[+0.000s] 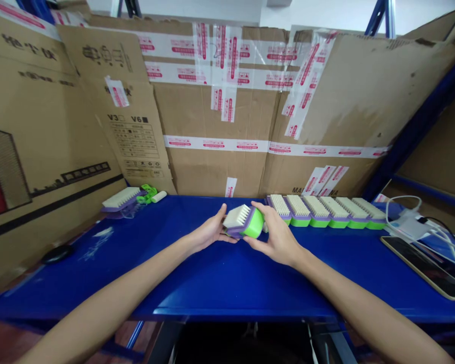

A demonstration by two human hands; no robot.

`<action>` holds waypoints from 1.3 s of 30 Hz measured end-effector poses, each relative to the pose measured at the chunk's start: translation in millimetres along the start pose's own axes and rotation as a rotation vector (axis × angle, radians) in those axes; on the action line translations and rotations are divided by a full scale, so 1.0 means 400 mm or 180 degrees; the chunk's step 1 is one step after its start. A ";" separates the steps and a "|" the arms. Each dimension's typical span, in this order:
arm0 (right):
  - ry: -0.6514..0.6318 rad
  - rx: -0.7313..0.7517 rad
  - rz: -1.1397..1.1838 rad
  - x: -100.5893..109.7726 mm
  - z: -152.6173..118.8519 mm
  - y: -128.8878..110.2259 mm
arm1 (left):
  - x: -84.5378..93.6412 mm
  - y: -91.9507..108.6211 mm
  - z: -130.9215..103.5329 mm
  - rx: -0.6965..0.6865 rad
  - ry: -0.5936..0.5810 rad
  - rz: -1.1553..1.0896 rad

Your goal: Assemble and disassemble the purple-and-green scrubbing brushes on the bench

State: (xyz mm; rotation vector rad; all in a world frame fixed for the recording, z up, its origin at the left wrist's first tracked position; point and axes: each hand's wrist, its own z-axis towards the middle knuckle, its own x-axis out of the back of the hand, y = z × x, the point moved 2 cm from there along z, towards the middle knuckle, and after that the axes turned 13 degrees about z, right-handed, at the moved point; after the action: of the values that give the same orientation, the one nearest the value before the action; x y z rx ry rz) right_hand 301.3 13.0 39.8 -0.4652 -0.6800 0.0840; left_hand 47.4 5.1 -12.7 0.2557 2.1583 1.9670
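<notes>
Between my two hands, above the middle of the blue table, is a scrub brush (238, 220) with white bristles and a purple and green body. My left hand (209, 230) grips its left end, thumb on top and fingers beneath. On the right side, my right hand (275, 235) curls round the green end. The brush is tilted, bristles facing up. Just behind my right hand, a row of several similar brushes (320, 210) stands side by side, bristles up, along the cardboard at the back.
At the back left lie another brush (122, 198) and a bright green piece (147, 193). A black round object (57, 254) rests at the left. On the right are a phone (426, 263) and a white charger with cables (407, 225). Cardboard walls (220, 172) enclose the blue table (227, 283).
</notes>
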 end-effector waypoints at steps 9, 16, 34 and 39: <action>0.0131 0.0012 -0.0016 0.003 -0.002 0.000 | 0.005 0.003 -0.007 0.0275 -0.0042 0.0334; 0.0005 -0.0019 0.0046 0.006 0.003 -0.011 | -0.004 0.003 -0.012 0.0446 -0.0271 0.0586; 0.0260 -0.0216 0.0203 -0.013 -0.008 -0.003 | -0.017 0.030 -0.022 0.0701 -0.0094 0.0934; 0.0250 -0.0042 0.0235 -0.012 -0.008 -0.011 | -0.017 0.027 -0.022 0.0602 -0.0075 0.0975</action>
State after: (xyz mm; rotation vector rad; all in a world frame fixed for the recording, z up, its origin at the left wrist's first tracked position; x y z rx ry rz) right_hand 299.3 6.6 36.9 -0.5038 -0.5867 0.1304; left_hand 51.6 -4.2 -0.8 0.6732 2.4115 1.8908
